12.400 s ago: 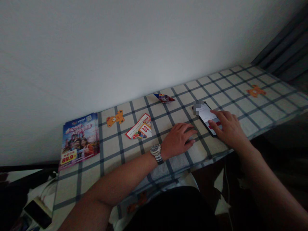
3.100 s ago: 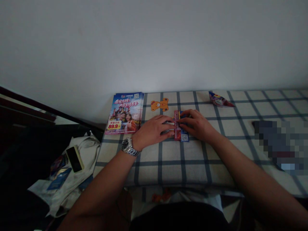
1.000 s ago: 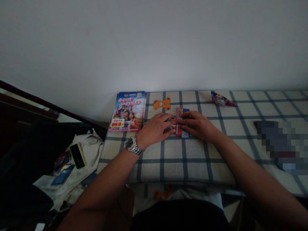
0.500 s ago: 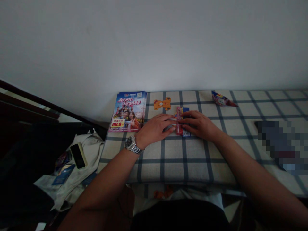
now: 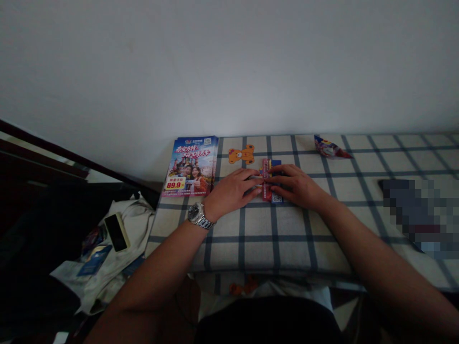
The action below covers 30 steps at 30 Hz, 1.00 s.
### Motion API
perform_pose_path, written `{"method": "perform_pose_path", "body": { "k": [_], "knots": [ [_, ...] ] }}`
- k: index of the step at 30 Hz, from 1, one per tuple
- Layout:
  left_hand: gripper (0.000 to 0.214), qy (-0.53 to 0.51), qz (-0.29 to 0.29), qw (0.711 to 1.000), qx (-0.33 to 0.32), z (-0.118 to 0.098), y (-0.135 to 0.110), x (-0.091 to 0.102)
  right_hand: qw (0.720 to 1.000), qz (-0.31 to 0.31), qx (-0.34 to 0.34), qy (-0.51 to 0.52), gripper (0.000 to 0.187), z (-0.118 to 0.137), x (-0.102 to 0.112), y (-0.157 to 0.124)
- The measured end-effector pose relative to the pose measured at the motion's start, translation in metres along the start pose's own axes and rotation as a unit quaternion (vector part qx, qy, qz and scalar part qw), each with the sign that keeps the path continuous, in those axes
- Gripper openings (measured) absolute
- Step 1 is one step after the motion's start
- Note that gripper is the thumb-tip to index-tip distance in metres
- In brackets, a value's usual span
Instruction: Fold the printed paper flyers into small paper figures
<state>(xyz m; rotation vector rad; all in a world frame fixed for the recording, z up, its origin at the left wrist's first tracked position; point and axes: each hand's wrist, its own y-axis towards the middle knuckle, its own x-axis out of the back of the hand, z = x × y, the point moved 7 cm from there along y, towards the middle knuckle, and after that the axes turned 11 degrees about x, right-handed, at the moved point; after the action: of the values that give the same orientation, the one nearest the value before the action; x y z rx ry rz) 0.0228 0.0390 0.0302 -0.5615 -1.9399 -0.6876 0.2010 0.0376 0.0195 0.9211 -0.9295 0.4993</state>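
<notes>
On the checked tablecloth lies a small folded flyer (image 5: 267,192), with a pink-red strip to its left and a blue part with a QR code to its right. My left hand (image 5: 236,188), a metal watch on its wrist, holds the flyer's left edge at the fingertips. From the other side my right hand (image 5: 297,185) holds it down, its fingers bent over the blue part. Part of the flyer is hidden under my fingers. A stack of unfolded flyers (image 5: 188,162) lies left of my left hand.
A folded paper cone (image 5: 332,148) lies at the back right of the checked cloth (image 5: 229,248). Near the wall is a flat orange bear (image 5: 241,154). A dark, pixelated object (image 5: 405,205) lies at the right. Lower left, a phone (image 5: 116,232) rests on pale fabric.
Both hands stay at the folded flyer with barely any movement. The whole view has shifted very slightly.
</notes>
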Motion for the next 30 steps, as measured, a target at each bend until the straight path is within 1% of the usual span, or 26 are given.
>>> {"method": "perform_pose_path", "body": {
  "k": [5,8,11,19,30],
  "knots": [
    [0.030,0.019,-0.012,1.000,0.013,-0.0041,0.0011,-0.0002,1.000,-0.006,-0.007,0.013,0.031,0.0005,0.0018,0.0000],
    [0.029,0.024,-0.016,0.999,0.015,-0.0065,0.0015,-0.0005,0.999,-0.018,-0.023,0.040,0.027,-0.0015,0.0037,-0.0003],
    [0.028,0.028,-0.011,0.999,0.017,-0.0074,0.0012,-0.0016,0.998,-0.027,-0.024,0.054,0.022,-0.0018,0.0048,0.0003],
    [0.028,0.049,-0.015,0.999,0.008,-0.0088,0.0025,-0.0036,0.998,-0.021,-0.025,0.052,0.023,-0.0037,0.0011,-0.0006],
    [0.028,0.034,-0.027,0.999,0.017,-0.0079,0.0037,-0.0036,0.997,-0.034,-0.039,0.063,0.020,-0.0051,0.0016,-0.0006]
  ]
}}
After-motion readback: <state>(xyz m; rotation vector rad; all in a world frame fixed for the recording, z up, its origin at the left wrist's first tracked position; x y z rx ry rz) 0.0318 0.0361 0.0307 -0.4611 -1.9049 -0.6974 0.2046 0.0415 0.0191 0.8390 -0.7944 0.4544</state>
